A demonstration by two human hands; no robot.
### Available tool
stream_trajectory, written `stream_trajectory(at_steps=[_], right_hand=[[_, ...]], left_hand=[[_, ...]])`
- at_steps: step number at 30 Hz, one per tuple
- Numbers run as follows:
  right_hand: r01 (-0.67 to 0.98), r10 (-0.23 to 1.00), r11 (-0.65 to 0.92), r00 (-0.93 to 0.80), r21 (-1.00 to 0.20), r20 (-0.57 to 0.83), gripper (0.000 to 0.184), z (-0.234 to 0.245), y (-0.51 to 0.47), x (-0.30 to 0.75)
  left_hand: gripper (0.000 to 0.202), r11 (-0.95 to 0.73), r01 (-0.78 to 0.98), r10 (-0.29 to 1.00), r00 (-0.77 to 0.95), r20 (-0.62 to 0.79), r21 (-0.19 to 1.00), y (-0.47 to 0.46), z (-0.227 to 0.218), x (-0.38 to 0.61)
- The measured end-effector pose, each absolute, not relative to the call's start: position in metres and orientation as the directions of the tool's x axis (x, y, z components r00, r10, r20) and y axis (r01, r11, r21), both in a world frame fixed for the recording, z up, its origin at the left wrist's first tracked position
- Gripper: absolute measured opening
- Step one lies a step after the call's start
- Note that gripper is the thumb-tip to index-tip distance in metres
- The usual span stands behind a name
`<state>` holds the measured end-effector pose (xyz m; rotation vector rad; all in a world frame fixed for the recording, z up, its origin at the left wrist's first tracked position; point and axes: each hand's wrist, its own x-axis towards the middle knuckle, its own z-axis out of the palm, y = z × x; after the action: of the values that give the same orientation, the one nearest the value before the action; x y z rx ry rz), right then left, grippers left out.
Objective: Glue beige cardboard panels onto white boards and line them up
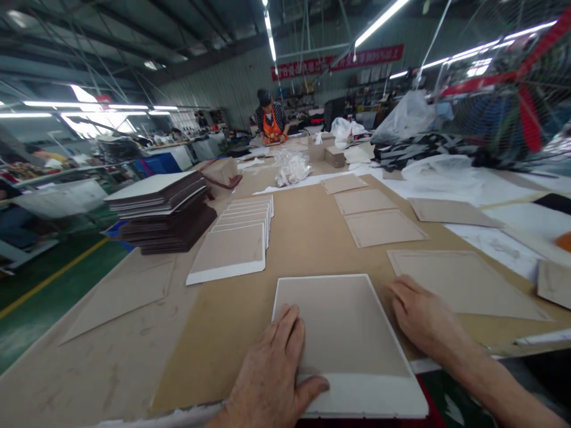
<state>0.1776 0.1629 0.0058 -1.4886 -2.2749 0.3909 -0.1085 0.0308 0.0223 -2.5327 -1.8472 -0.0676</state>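
A grey cardboard panel with a white border [343,333] lies flat on the brown table [307,244] right in front of me. My left hand [272,371] rests on the panel's near left corner, fingers stretched flat and thumb along its front edge. My right hand [423,318] lies flat on the table against the panel's right edge, fingers together and extended. Neither hand holds anything.
A shingled row of similar white-edged panels [236,241] lies ahead left, with a tall stack of dark boards [165,214] behind it. Loose grey sheets [464,282] lie to the right and ahead [383,227]. A person in an orange apron [270,122] works at the far end.
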Motion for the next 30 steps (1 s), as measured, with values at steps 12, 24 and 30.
stream_trajectory(at_steps=[12, 24, 30], right_hand=[[0.588, 0.954, 0.275, -0.263, -0.761, 0.142, 0.029, 0.009, 0.190, 0.158], [0.027, 0.981, -0.050, -0.186, -0.998, -0.055, 0.040, 0.053, 0.180, 0.141], [-0.195, 0.952, -0.234, -0.246, -0.952, -0.183, 0.044, 0.066, 0.167, 0.114]], left_hand=[[0.112, -0.333, 0.938, 0.939, 0.339, -0.060, 0.096, 0.026, 0.037, -0.105], [0.109, -0.410, 0.906, 0.908, 0.395, 0.139, 0.103, 0.004, 0.041, -0.113], [0.067, -0.413, 0.874, 0.755, 0.485, 0.440, -0.255, -0.016, 0.042, -0.115]])
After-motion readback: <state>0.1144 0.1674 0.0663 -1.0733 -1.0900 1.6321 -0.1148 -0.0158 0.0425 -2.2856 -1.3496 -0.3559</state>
